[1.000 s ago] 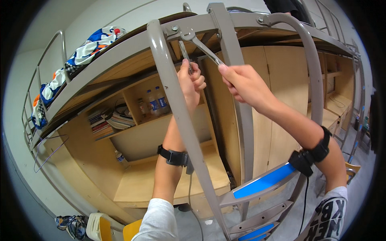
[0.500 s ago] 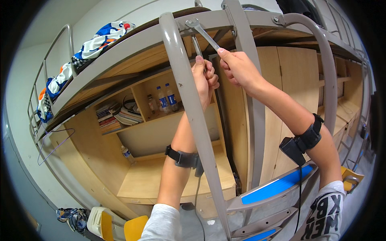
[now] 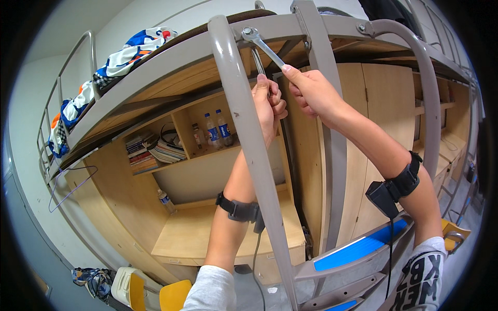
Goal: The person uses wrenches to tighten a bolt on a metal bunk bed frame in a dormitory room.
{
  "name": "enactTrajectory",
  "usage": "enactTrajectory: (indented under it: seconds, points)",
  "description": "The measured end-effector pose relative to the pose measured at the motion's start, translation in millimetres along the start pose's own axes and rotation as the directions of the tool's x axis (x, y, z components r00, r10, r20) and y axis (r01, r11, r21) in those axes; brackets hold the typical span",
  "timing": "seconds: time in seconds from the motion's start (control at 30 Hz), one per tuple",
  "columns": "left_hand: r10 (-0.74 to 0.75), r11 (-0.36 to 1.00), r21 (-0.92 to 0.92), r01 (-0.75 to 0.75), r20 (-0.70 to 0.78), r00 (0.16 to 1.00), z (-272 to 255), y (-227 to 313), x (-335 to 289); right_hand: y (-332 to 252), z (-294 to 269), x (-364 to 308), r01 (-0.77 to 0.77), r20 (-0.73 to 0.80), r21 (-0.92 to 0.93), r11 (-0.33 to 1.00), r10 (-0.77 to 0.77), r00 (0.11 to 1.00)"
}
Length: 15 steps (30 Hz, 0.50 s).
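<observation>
My right hand (image 3: 315, 93) is closed around the lower end of a silver wrench (image 3: 265, 49). The wrench head sits over a bolt on the grey metal rail (image 3: 179, 47) of a loft bed. Just left of it, my left hand (image 3: 270, 101) grips a second metal tool, probably another wrench (image 3: 257, 61), whose shaft points up behind and below the rail. Its far end is hidden by the rail. A bent grey ladder post (image 3: 241, 98) stands in front of my left wrist and covers part of that forearm.
Ladder steps with blue pads (image 3: 360, 249) lie below my right arm. Beneath the bed are a wooden desk (image 3: 197, 236), a shelf with bottles (image 3: 213, 132) and books (image 3: 142, 151), and a wardrobe (image 3: 381, 103). Yellow chairs (image 3: 175, 295) stand low left. Cables hang from both armbands.
The wrench head in my right hand has come onto the bolt, where it was hooked beside it before. The view has shifted slightly, and both hands keep their grips.
</observation>
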<state>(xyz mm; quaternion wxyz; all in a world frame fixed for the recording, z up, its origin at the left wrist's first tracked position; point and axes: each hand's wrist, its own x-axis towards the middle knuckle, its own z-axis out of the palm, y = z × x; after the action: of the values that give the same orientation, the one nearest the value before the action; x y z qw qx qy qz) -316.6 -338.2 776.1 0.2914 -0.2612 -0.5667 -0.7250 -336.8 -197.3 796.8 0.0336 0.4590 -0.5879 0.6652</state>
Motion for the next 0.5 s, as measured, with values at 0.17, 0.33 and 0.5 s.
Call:
enactTrajectory:
  seconds: [0.17, 0.33, 0.5]
  points:
    - [0.001, 1.0, -0.007, -0.001, -0.001, 1.0, 1.8, -1.4, 0.2, -5.9, -8.2, 0.8, -0.041, 0.034, -0.012, 0.999, 0.041, 0.999]
    - [0.002, 1.0, -0.014, -0.001, 0.011, 1.0, 0.0, 0.8, -0.4, -25.3, -15.3, -0.4, -0.073, -0.013, -0.144, 0.987, 0.072, 0.997]
    - [-0.001, 1.0, 0.0, 0.001, -0.003, 1.0, 2.8, -0.3, 0.9, -24.9, -11.5, -4.3, -0.103, -0.082, -0.179, 0.978, 0.089, 0.993]
